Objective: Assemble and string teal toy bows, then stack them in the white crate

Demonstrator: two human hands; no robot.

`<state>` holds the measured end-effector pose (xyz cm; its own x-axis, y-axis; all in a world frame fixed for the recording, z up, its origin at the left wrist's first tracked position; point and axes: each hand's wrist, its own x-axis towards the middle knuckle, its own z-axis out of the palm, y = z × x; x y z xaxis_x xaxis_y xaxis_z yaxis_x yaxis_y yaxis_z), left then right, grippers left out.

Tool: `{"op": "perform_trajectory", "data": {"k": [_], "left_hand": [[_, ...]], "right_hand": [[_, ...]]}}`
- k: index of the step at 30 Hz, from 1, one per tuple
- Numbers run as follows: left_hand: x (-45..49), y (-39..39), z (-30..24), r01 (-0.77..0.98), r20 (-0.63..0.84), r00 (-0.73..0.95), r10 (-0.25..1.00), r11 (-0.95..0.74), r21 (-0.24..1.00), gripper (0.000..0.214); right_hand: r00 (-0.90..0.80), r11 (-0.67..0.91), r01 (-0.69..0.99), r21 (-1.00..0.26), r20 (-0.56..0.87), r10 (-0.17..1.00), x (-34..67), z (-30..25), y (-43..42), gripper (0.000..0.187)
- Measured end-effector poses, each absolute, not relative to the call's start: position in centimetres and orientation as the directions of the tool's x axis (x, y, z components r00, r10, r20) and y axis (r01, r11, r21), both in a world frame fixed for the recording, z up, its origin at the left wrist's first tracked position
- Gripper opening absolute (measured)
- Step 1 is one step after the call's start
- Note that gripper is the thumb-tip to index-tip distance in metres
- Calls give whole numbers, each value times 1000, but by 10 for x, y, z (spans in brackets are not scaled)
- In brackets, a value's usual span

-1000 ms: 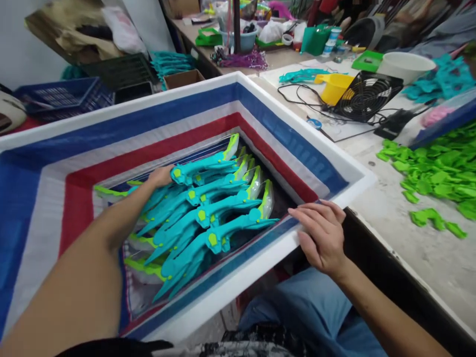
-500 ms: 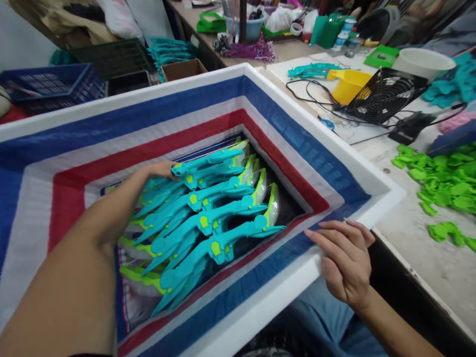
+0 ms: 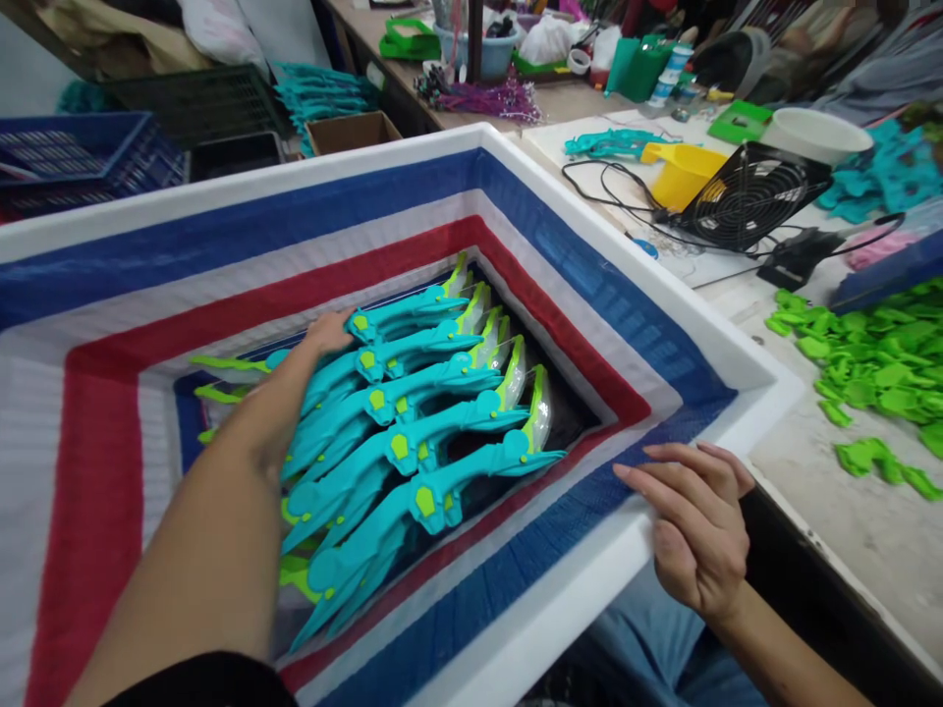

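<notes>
Shifted since the earlier frame: rearmost turquoise plastic bow-shaped piece with yellow-green pentagon [image 3: 402,312], now further from its neighbour, inside the white-rimmed, blue-white-red striped box [image 3: 626,257]. Left hand [image 3: 329,332]: at piece's left end; fingertips hidden, pinch cannot be told. Right hand [image 3: 703,520]: fingers loosely spread at the rim. Step, seemingly: aligning the row; next calls for a snag-free release.

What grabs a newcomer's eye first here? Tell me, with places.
Probably the turquoise pieces, lined up inside the white-rimmed, striped box, with the left hand at the farthest one. Next, the heap of bright green parts on the tabletop to the right.
</notes>
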<state>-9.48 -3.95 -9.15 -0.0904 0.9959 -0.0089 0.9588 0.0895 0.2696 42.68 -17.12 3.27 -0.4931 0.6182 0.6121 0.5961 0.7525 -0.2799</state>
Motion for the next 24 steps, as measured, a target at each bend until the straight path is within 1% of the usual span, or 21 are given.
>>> {"op": "perform_trajectory", "data": {"k": [2, 5, 9, 11, 15, 19, 21, 24], "left_hand": [[-93, -43, -92, 967, -73, -116, 991, 129, 221, 58], [-89, -49, -91, 975, -143, -140, 980, 162, 152, 55], [-79, -53, -96, 964, -147, -236, 961, 251, 89, 59], [-74, -54, -101, 956, -134, -270, 954, 282, 83, 61], [-65, -56, -115, 956, -112, -266, 957, 277, 99, 58], [-56, -61, -119, 954, -100, -276, 956, 284, 90, 62], [-52, -64, -114, 953, -127, -277, 953, 289, 90, 64], [-47, -65, -93, 946, -206, -276, 939, 303, 114, 62]], "right_hand": [[-491, 754, 592, -283, 616, 616, 426, 33, -171, 42], [-477, 752, 594, -286, 628, 615, 425, 33, -172, 42], [-470, 758, 589, -279, 645, 603, 426, 31, -172, 40], [-474, 766, 581, -276, 650, 594, 427, 30, -171, 39], [-470, 770, 578, -271, 660, 585, 426, 27, -169, 38], [-443, 765, 583, -274, 681, 582, 424, 25, -172, 37], [-430, 762, 584, -281, 689, 584, 424, 25, -173, 36], [-419, 767, 569, -297, 698, 581, 425, 23, -170, 34]]}}
